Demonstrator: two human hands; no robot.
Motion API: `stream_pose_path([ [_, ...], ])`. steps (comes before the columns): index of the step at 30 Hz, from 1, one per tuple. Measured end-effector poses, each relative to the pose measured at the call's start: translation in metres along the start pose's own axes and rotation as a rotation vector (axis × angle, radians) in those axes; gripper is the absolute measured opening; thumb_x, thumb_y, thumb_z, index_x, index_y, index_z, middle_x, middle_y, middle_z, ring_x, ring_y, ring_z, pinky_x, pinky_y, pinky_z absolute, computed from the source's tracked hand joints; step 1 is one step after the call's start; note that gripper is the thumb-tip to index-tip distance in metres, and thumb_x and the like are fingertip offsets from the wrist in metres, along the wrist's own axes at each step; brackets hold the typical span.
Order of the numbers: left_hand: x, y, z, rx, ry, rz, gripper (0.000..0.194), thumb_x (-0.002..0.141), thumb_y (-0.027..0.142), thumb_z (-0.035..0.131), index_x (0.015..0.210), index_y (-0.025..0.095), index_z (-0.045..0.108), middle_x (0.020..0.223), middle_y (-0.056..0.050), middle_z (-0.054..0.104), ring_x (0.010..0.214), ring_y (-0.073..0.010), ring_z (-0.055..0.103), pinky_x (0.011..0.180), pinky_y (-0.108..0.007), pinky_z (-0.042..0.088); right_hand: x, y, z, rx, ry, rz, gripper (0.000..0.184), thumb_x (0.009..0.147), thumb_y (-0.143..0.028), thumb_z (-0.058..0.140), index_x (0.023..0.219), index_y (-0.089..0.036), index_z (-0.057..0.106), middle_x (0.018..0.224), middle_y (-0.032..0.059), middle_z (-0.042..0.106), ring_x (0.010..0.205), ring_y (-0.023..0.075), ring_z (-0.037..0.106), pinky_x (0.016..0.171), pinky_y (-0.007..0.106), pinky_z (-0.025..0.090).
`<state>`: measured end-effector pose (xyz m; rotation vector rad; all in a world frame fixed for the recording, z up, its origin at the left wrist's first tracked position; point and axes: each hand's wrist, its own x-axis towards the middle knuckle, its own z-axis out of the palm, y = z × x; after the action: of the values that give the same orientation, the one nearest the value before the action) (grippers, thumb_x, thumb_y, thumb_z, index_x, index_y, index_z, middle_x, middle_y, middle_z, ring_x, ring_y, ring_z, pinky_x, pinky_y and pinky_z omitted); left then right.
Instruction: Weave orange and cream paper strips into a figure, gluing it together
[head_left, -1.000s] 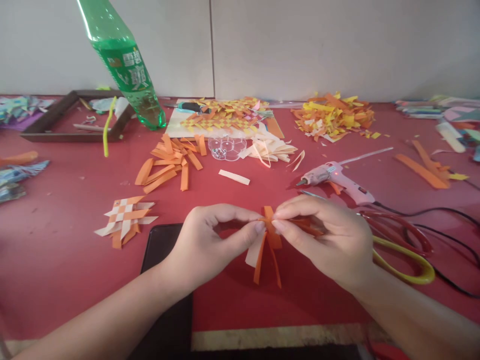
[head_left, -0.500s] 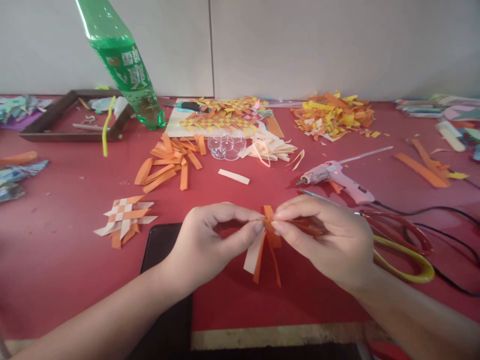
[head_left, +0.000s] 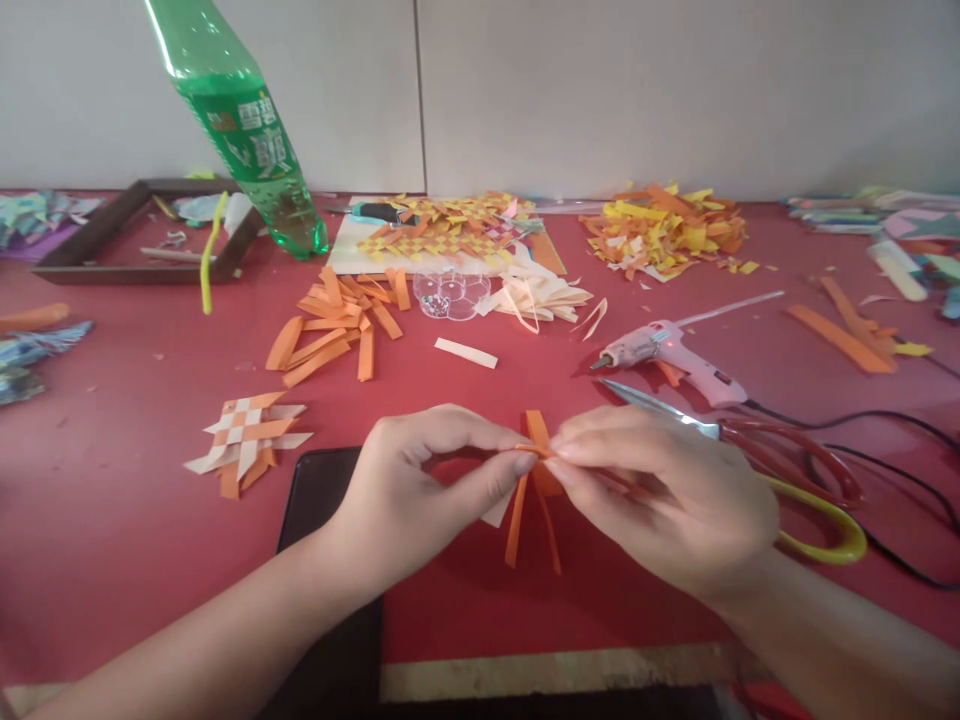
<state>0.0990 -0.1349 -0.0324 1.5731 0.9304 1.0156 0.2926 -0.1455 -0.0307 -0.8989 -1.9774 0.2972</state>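
Note:
My left hand (head_left: 442, 480) pinches a bundle of orange paper strips (head_left: 538, 425) between thumb and forefinger. Opposite it, my right hand (head_left: 660, 490) pinches the same strips from the right, fingertips a short gap from the left ones. Several strip ends hang below the fingers, and part of a cream strip (head_left: 497, 512) shows under the left thumb. How the strips cross is partly hidden by the fingers. To the left lies a woven orange and cream paper piece (head_left: 251, 440). Above the hands a single cream strip (head_left: 466, 352) rests on the red table (head_left: 442, 610).
A pink glue gun (head_left: 675, 360) and scissors (head_left: 825, 540) lie at right with black cords. Behind are orange strips (head_left: 330, 325), cream strips (head_left: 544, 290), a clear bead tray (head_left: 452, 295) and a yellow-orange paper pile (head_left: 667, 230). A green bottle (head_left: 255, 150), dark frame (head_left: 135, 272) and black phone (head_left: 322, 490) stand left.
My right hand has shifted slightly right and its fingertips have drawn a little away from the left ones. Less of the cream strip shows; more of the scissors' blades is visible.

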Motion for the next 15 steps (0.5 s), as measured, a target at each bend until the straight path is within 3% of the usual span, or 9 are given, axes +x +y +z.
stream_pose_path([
  [6,0.0021,-0.0008,-0.0032,0.124,-0.015,0.473,0.015,0.079,0.008,0.071,0.089,0.019,0.072,0.079,-0.005,0.077,0.074,-0.0169,0.070,0.076,-0.033,0.057,0.0065,-0.0034,-0.0058,-0.009,-0.055,-0.101,0.015,0.080,-0.007,0.063,0.090,-0.018,0.063,0.076,0.0031,0.071,0.071,0.0126,0.068,0.067,0.022,0.059],
  [15,0.0009,0.0042,-0.0071,0.194,-0.110,0.550,0.024,0.079,0.008,0.069,0.097,0.023,0.069,0.084,-0.004,0.078,0.075,-0.0184,0.072,0.079,-0.035,0.059,0.0054,-0.0053,-0.0070,0.102,-0.067,-0.147,0.029,0.076,-0.003,0.062,0.097,-0.022,0.062,0.073,0.0023,0.068,0.067,0.0153,0.068,0.062,0.029,0.061],
])
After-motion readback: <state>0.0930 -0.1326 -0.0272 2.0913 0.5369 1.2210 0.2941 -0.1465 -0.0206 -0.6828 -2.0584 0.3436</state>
